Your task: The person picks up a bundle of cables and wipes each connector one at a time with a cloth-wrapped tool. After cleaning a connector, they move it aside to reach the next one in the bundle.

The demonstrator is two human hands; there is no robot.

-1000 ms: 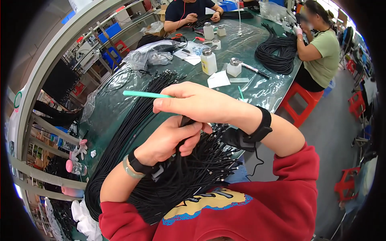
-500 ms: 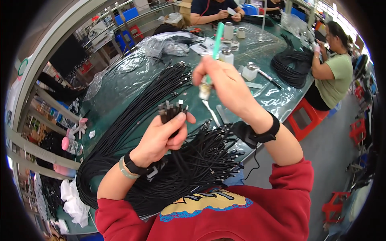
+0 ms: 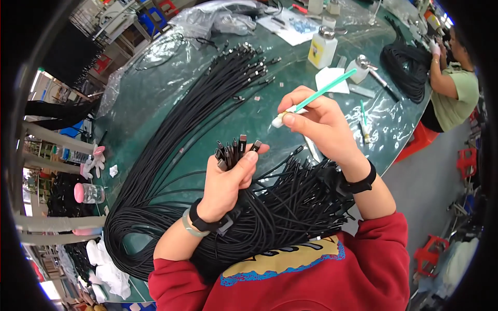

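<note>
My left hand is closed around a bunch of black cables, whose connector ends stick up above the thumb and forefinger. To its upper right, my right hand pinches a thin green-handled swab. The swab's white wadded tip points down and left, apart from the connectors. Under and beside my hands lies a large heap of black cables with connectors toward the right. A long bundle of black cables runs away to the far side, its connector ends spread on the green table.
Beyond my right hand stand a white bottle with a yellow label and a smaller bottle. Another green-handled stick lies to the right. A co-worker in green sits by a coiled cable bundle. Clear plastic sheeting covers the far left.
My right hand has come down and turned, so the swab now slants with its tip nearer the connectors. My left hand still grips the cables. The view has shifted downward.
</note>
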